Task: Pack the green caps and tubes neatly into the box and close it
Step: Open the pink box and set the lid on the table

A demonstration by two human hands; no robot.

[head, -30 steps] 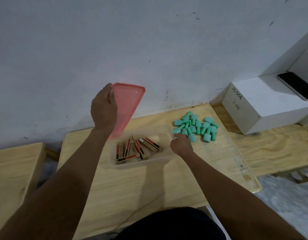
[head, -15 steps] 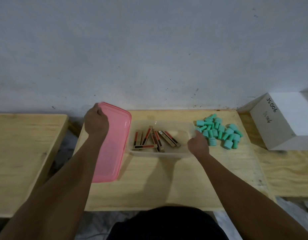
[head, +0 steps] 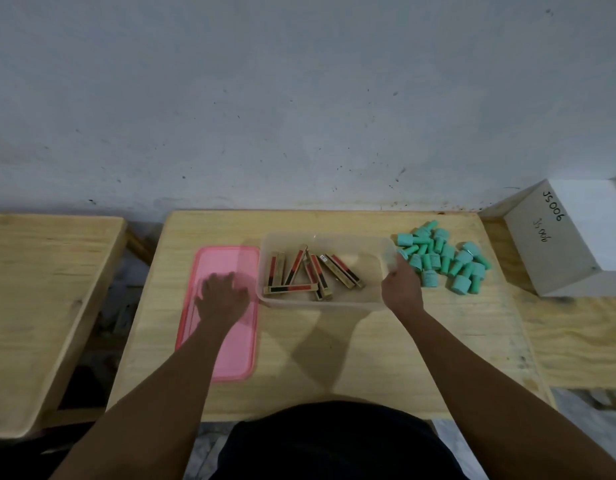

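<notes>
A clear box (head: 320, 304) sits on a wooden table (head: 334, 358), and its top is open. Inside the clear box lie the tubes (head: 301, 268), red, black and gold, all jumbled and crossing each other. The green caps (head: 445, 258) are in a messy pile on the table just to the right of the clear box, none of them inside it. The pink lid (head: 230, 355) lies flat just to the left of the clear box.

The left hand (head: 221, 296) is over the pink lid with its fingers spread wide, holding nothing (it is too blurry to tell if it touches). The right hand (head: 401, 289) is at the right wall of the clear box, with its fingers curled on the rim there. Farther right of the clear box, past the caps, stands a white carton (head: 569, 244) with writing on it.
</notes>
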